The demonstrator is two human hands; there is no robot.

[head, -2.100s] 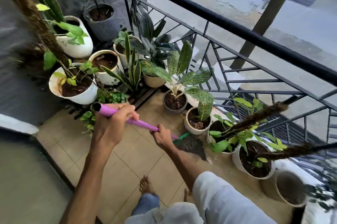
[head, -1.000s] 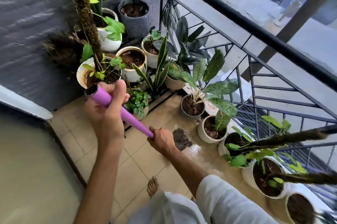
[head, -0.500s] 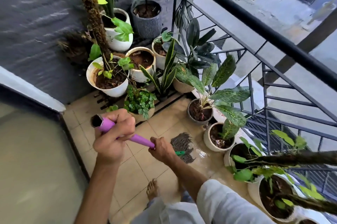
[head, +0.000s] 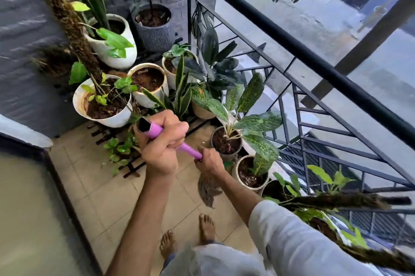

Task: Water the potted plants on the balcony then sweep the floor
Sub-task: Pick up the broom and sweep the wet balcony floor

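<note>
Both my hands grip a broom with a purple handle (head: 155, 131). My left hand (head: 160, 143) holds its upper end, near the open tube tip. My right hand (head: 208, 161) grips lower down the shaft. The dark broom bristles (head: 207, 190) rest on the beige tiled floor (head: 101, 197) just ahead of my bare feet (head: 206, 226). Potted plants stand in a row along the railing and in the far corner, among them a white pot with a mossy pole (head: 103, 105) and a small pot with spotted leaves (head: 225, 141).
A black metal railing (head: 292, 46) runs along the right side. A dark slatted plant stand (head: 132, 167) lies on the floor under the corner pots. A grey wall and a door frame (head: 65, 186) are at left. A mossy pole (head: 336, 200) leans across at lower right.
The broom head has been drawn back toward my feet along the tiles. My left hand has risen and shifted right; the view has tilted slightly.
</note>
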